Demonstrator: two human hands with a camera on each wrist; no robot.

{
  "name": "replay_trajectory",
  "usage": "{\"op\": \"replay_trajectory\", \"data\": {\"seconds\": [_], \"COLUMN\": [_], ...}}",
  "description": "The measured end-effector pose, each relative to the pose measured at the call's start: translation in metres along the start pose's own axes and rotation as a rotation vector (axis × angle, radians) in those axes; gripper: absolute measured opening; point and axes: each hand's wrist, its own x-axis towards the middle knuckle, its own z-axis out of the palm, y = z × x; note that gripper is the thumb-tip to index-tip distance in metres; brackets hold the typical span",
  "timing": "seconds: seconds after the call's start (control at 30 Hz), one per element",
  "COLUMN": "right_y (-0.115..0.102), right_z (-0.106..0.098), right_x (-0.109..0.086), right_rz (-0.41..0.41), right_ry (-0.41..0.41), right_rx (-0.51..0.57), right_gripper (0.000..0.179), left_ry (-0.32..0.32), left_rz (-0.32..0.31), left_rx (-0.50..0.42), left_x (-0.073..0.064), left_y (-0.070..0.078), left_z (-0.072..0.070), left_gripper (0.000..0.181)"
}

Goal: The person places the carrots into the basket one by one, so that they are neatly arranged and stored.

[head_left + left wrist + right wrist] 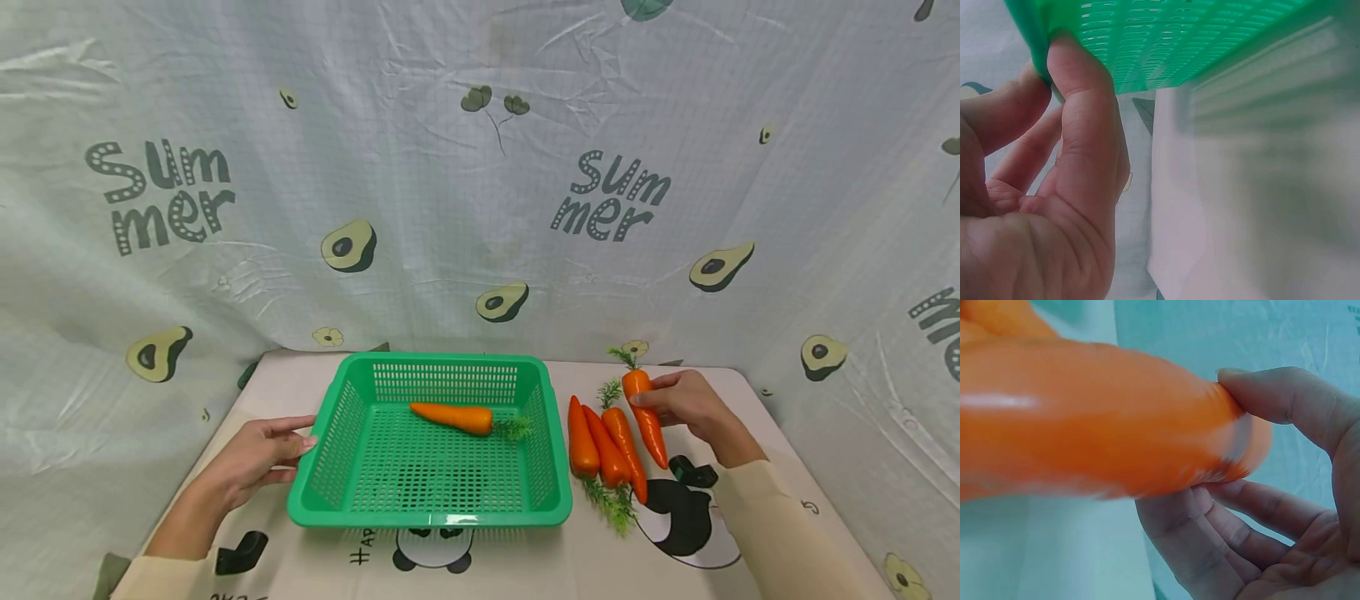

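Observation:
A green plastic basket point(431, 520) with slotted walls stands on the table, and one orange carrot point(453, 417) with a leafy green top lies inside it. At the basket's left side my left hand point(258, 454) pinches the rim between thumb and fingers; the left wrist view shows the grip close up, under the rim point(1036, 50). To the right of the basket my right hand point(690, 407) holds another carrot point(647, 417) between thumb and fingers, its leafy end pointing away. In the right wrist view that carrot point(1116, 419) fills much of the picture.
Three more carrots lie close together between the basket and my right hand, the nearest to the basket being one carrot point(582, 442). The white table cover point(525, 567) carries a panda print. A pale patterned curtain point(420, 167) hangs behind and at both sides.

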Motion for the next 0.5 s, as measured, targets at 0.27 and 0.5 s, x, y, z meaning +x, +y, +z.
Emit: {"op": "replay_trajectory", "data": {"seconds": [0.27,0.5], "right_y": [-0.02,-0.039], "right_z": [0.007,0.014], "right_x": [0.0,-0.002], "right_rz": [-0.036,-0.039], "right_ry": [-0.034,-0.069], "right_rx": [0.0,-0.008], "right_gripper": [0.069,0.071], "left_ry": [-0.003,-0.004], "left_rz": [0.003,0.007], "left_rx": [-0.002,-0.016], "left_x": [-0.001,0.0], "left_y": [0.0,-0.002], "left_z": [-0.001,-0.001], "left_gripper": [0.063,0.062]}}
